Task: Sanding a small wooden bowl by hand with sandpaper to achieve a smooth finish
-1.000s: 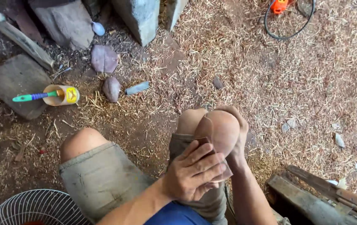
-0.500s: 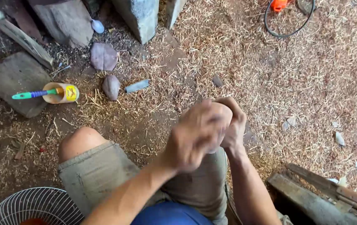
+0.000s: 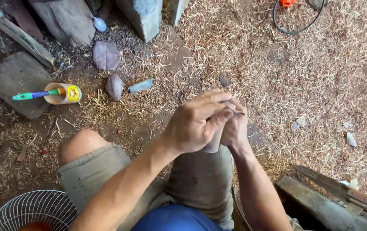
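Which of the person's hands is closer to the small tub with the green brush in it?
Left. The left hand sits on the tub's side above the knee; the right hand is behind it, farther away.

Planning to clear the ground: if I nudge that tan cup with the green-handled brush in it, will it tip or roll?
The cup already lies on its side, so tipping is unlikely; it would probably roll. The brush sticking out may check the roll or slide free. It looks light, so loose straw might snag it.
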